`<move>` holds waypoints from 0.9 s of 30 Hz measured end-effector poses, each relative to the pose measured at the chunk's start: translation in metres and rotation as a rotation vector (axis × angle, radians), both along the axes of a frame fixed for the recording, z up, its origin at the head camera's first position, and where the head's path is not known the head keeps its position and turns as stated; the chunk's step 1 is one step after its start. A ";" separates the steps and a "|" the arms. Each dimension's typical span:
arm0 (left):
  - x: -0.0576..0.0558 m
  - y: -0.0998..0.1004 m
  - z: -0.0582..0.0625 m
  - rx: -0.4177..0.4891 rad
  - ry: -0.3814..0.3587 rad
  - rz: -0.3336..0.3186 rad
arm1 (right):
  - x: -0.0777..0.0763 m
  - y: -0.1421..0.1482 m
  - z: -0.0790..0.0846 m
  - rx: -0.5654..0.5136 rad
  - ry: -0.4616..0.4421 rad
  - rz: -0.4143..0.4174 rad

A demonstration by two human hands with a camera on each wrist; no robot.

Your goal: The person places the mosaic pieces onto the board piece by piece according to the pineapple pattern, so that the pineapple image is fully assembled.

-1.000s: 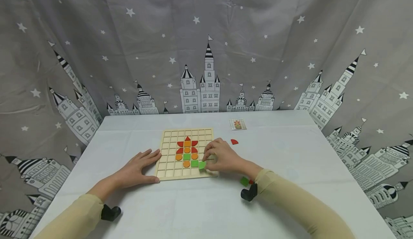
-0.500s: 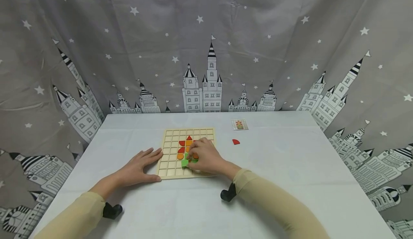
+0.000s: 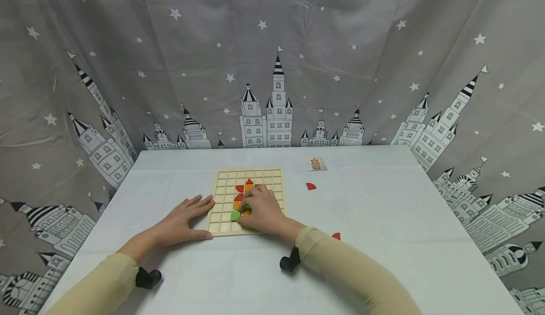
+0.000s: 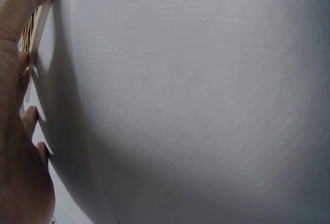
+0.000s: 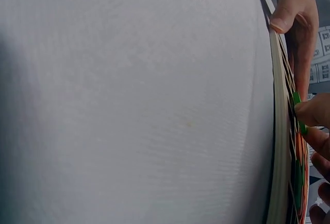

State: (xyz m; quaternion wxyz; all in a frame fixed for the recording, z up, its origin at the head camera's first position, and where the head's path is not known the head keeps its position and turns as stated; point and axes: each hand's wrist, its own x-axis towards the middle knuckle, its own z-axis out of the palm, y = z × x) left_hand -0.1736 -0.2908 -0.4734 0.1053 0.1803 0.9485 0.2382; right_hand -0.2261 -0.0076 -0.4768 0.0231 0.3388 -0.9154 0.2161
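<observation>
My right hand (image 3: 265, 210) pinches a green square tile (image 3: 235, 216) between thumb and finger, low over the left part of a pale wooden grid board (image 3: 222, 189). In the right wrist view the tile (image 5: 296, 99) stands slightly tilted at the board's near edge. Red, orange and green pieces form a pattern on the board, topped by a red triangle (image 3: 249, 181); my right hand covers much of it. My left hand (image 3: 180, 221) lies with fingers spread along the board's left edge, its thumb at the near corner.
A small pattern card (image 3: 316, 163) lies on the white table (image 3: 383, 192) beyond the board's right side. A red quarter-circle piece (image 3: 311, 186) lies right of the board. Another red piece (image 3: 336, 235) shows beside the right sleeve. A grey castle-print curtain (image 3: 340, 45) hangs behind.
My right hand has carried the green square tile leftward across the board, from its right part to its left part. My left hand has stayed at the board's left edge.
</observation>
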 end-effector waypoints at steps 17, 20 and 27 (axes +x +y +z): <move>0.000 0.001 0.001 0.002 -0.003 0.005 | 0.002 0.003 -0.001 -0.006 -0.013 -0.031; 0.000 0.001 0.001 0.001 0.004 0.004 | 0.002 0.007 0.005 -0.012 -0.026 -0.025; 0.000 0.000 -0.001 -0.010 -0.002 0.009 | -0.003 0.029 0.021 -0.032 -0.089 -0.004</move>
